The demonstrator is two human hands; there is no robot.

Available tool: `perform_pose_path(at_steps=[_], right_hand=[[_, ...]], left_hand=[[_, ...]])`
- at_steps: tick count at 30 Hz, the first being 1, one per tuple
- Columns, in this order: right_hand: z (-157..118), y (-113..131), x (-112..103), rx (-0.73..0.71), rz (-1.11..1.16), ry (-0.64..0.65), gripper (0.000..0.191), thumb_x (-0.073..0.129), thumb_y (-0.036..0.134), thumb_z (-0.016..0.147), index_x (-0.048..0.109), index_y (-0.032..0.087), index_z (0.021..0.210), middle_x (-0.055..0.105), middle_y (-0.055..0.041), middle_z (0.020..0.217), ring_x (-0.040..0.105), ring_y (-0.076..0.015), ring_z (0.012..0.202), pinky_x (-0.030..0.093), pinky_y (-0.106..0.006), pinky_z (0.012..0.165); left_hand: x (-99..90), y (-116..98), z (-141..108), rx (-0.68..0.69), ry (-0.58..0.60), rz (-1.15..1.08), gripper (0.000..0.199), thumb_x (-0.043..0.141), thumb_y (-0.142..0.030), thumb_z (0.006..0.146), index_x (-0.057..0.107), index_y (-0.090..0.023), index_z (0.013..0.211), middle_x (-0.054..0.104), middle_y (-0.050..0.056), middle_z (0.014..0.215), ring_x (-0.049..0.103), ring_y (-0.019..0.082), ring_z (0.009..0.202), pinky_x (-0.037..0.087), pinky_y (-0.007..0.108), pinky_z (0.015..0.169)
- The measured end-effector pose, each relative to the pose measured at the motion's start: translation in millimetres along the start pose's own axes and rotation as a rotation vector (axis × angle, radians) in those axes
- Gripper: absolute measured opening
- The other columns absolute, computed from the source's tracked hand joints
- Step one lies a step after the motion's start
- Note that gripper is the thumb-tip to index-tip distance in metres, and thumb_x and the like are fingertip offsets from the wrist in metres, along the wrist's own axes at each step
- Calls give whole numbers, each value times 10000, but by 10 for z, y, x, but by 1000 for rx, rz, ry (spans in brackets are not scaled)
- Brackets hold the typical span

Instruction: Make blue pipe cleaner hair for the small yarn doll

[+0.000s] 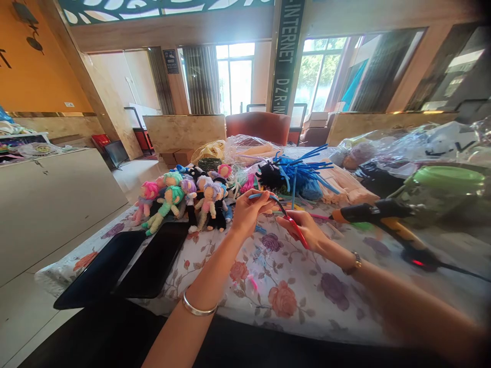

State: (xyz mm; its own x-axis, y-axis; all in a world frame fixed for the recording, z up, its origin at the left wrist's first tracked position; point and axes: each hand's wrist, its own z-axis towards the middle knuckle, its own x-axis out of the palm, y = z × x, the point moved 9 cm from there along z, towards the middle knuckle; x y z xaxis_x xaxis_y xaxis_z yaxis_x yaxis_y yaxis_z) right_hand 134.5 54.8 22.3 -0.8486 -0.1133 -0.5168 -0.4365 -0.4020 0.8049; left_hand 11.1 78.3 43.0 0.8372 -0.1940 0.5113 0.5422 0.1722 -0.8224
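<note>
Above the flowered tablecloth, my left hand [248, 210] pinches a thin blue strip [264, 196] between thumb and fingers. To its right, my right hand [305, 230] grips red-handled scissors [296, 229]. The dark blades point up and left and meet the right end of the blue strip; whether they are closed on it cannot be told. Behind both hands lies a bundle of blue fuzzy stems [297, 171] with loose ends fanning to the right. Small colourful dolls [207, 199] are heaped to the left of my left hand.
Two black trays [157, 260] lie at the table's left. A glue gun [387, 220] with a glowing red light rests at the right, beside a green-lidded container [447, 184]. Peach bundles [341, 184] and clear plastic bags [422, 143] lie farther back. The tablecloth [264, 286] covers the front.
</note>
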Motion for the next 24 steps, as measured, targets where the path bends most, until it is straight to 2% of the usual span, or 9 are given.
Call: perform_pose_path(at_steps=[6, 12, 14, 18, 24], right_hand=[[15, 15, -37, -10, -25, 24, 556, 494, 678, 763, 339, 189, 549, 344, 34, 483, 297, -84, 488, 195, -248, 477], [27, -38, -52, -8, -33, 40, 539, 498, 647, 781, 344, 183, 554, 326, 41, 483, 288, -75, 480, 187, -239, 476], [29, -57, -53, 4, -26, 41, 534, 509, 645, 772, 348, 183, 557, 320, 43, 487, 282, -74, 482, 183, -238, 476], [30, -46, -55, 15, -33, 51, 534, 516, 662, 749, 370, 181, 569, 316, 41, 517, 277, -75, 503, 186, -235, 482], [24, -11, -72, 48, -52, 59, 562, 519, 703, 703, 350, 186, 561, 279, 41, 549, 260, -76, 527, 189, -231, 483]], left_hand=[[-16, 17, 8, -35, 3, 30, 340, 834, -352, 526, 606, -148, 673, 701, -6, 734, 671, 118, 653, 550, 252, 691], [-28, 23, 22, -25, -4, 46, 346, 833, -359, 522, 596, -148, 659, 696, -8, 716, 670, 116, 674, 546, 260, 726], [-25, 27, 20, -27, -3, 48, 347, 834, -360, 519, 598, -148, 661, 696, -6, 715, 668, 118, 667, 543, 252, 693], [-23, 38, 16, -41, -2, 56, 349, 831, -365, 527, 601, -144, 670, 698, 2, 722, 667, 125, 638, 520, 228, 601], [-41, 55, 27, -40, -4, 61, 351, 836, -365, 517, 615, -142, 674, 693, 7, 711, 664, 130, 638, 510, 236, 602]])
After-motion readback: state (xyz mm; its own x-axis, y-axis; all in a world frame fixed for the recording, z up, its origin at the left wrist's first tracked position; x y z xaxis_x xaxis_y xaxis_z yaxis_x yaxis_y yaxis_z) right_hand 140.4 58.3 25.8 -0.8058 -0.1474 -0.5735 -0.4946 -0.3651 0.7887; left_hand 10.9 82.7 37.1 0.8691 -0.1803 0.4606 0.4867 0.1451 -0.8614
